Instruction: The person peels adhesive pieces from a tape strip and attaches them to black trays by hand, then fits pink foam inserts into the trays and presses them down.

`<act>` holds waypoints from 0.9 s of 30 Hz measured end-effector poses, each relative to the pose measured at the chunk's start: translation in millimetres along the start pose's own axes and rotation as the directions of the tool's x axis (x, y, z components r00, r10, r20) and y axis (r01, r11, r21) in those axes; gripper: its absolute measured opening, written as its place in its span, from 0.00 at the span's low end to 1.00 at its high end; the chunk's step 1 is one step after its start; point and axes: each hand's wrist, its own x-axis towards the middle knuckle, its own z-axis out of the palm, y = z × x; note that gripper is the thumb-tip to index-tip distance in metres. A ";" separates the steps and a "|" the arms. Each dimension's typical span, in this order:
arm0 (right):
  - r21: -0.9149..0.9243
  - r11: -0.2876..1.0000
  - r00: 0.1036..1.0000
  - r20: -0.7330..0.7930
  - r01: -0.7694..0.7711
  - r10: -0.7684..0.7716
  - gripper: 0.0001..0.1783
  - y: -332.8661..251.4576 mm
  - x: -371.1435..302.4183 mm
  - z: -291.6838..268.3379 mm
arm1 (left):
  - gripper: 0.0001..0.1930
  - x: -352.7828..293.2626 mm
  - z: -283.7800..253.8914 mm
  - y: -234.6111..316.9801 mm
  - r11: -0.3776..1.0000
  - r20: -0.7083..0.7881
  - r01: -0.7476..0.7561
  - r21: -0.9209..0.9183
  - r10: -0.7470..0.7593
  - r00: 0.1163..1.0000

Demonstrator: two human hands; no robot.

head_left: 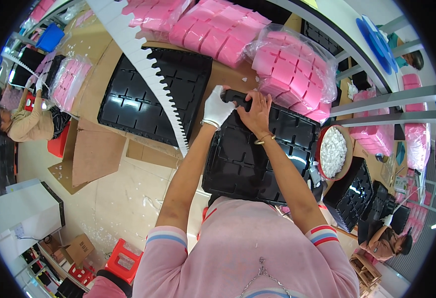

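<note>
A black moulded plastic tray (258, 159) with cross-shaped compartments lies on the brown worktable in front of me. My left hand (218, 105), in a white glove, grips the tray's far edge. My bare right hand (256, 111), with a thin bracelet at the wrist, rests on that same far edge right beside the left. A second black tray (143, 94) lies to the left, with a white saw-toothed strip (151, 69) across it.
Clear bags of pink foam blocks (292, 69) are piled along the far side. A red bowl of white foam bits (333, 151) sits at the right, next to more black trays (354, 193). Other people work at the left (24, 124) and lower right (387, 238). Red stools (123, 258) stand below.
</note>
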 end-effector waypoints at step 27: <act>0.463 0.885 0.993 0.118 -0.047 -0.009 0.16 7.0 -4.4 -67.5 | 0.05 -47.1 7.2 43.6 0.948 -0.231 -0.261 0.182 0.299 0.926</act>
